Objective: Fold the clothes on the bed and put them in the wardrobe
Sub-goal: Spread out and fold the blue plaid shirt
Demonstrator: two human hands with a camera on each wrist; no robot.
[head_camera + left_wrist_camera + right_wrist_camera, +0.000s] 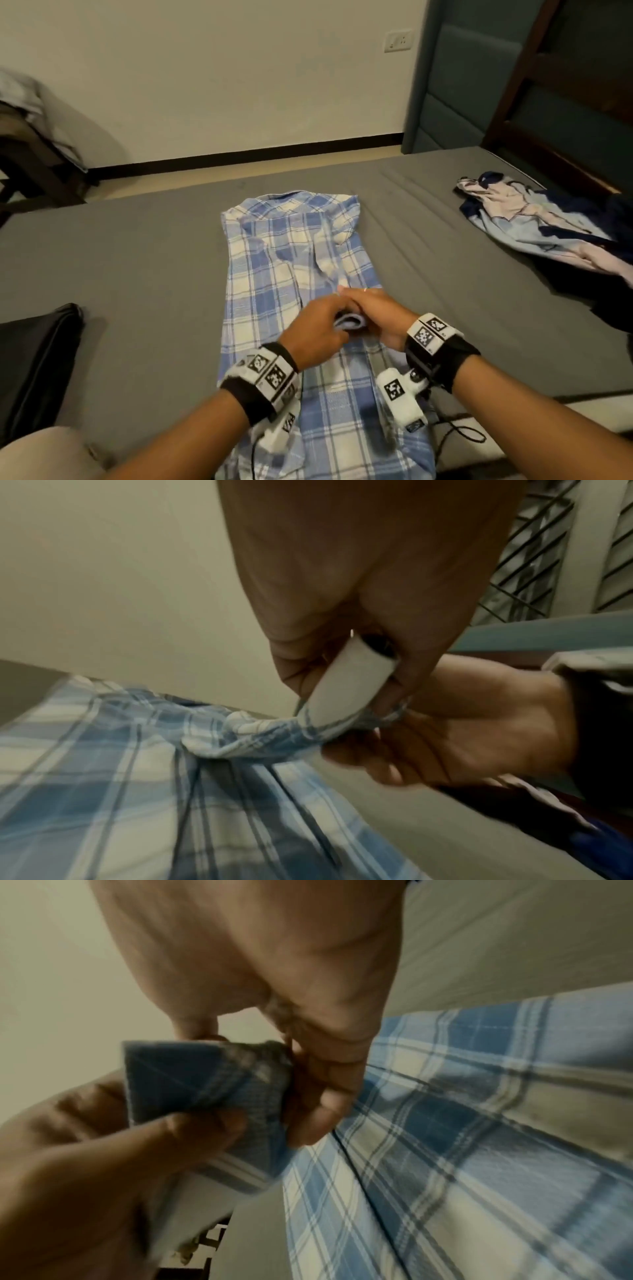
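A blue and white plaid shirt (291,260) lies lengthwise on the grey bed (137,274), collar end away from me, sides folded in. Both hands meet over its middle. My left hand (315,329) pinches a raised piece of the shirt's cloth (346,685) between thumb and fingers. My right hand (373,315) grips the same bunched cloth (212,1085) from the other side, fingers curled round it. The rest of the shirt (462,1137) stays flat on the bed.
A heap of light blue, pink and navy clothes (548,226) lies at the bed's right. A black cushion (34,363) sits at the left edge. A dark chair with draped cloth (30,137) stands by the wall. A teal headboard (462,85) is at the far right.
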